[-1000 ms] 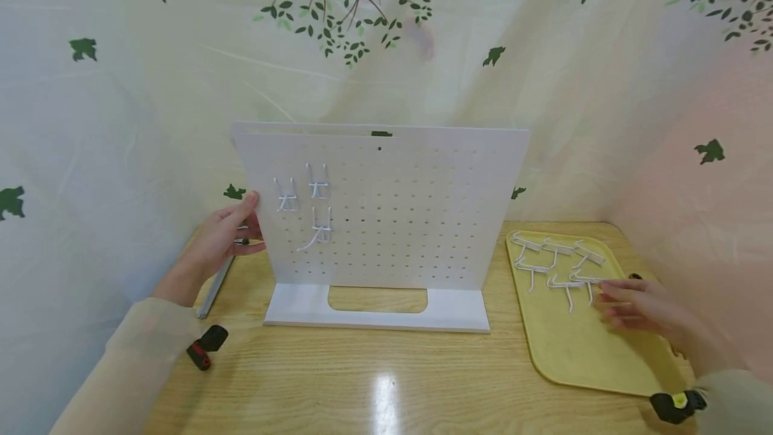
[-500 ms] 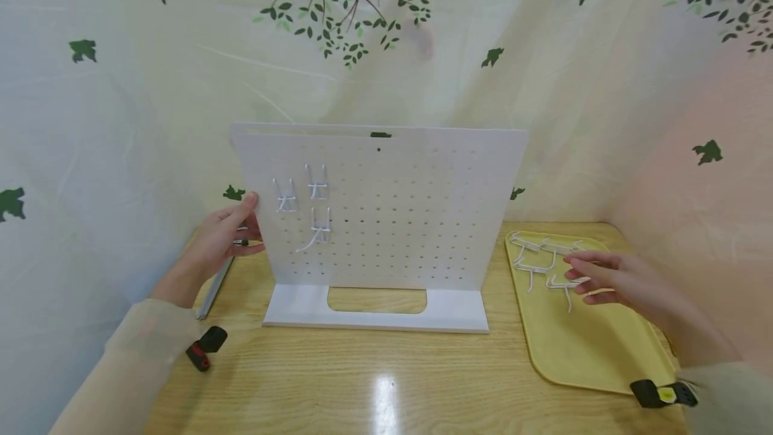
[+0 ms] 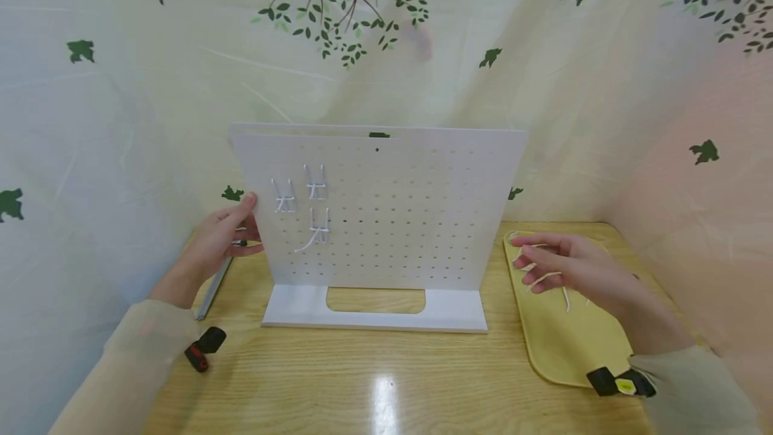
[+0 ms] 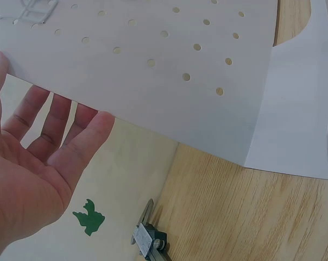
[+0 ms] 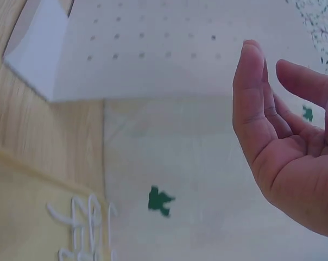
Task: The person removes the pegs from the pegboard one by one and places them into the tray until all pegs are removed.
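My left hand (image 3: 214, 237) grips the left edge of the white pegboard (image 3: 392, 201), while my right hand (image 3: 570, 266), relaxed and holding nothing, hovers over the white wire hooks (image 3: 566, 300) in the yellow tray (image 3: 570, 348) (probably light, stiff and slick, best pinched by the prong).

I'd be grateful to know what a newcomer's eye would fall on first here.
Probably the white pegboard in the centre, its left edge held in the left grip and three white hooks on its left part. Next, the yellow tray at right, partly hidden by the right grip in the head view.
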Demonstrator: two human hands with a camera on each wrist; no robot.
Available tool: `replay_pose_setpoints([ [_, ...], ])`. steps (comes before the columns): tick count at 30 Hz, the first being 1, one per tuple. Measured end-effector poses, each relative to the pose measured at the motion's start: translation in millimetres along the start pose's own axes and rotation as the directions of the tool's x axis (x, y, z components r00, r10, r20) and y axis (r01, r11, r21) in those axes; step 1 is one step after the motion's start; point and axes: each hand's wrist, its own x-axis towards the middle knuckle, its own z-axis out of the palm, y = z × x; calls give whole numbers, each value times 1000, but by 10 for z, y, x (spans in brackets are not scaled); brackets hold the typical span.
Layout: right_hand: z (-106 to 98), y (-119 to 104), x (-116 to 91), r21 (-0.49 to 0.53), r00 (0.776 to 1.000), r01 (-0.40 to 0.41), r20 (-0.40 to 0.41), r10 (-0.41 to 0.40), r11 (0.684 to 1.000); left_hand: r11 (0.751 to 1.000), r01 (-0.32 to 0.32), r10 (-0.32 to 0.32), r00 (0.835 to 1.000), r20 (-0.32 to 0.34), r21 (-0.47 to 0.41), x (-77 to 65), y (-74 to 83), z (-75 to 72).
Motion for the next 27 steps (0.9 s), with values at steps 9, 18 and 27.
replay_pose_setpoints([
  [9,348,-358,219,51,995,50,80,-54,997,1000,5,-5,1000,4,12,-2,9,-2],
  [18,716,-640,529,193,977,72,184,-108,979,1000,-6,6,1000,11,14,3,6,2],
  [27,1034,-863,807,345,953,63,257,-159,936,1000,-3,3,1000,14,27,13,-16,-13],
])
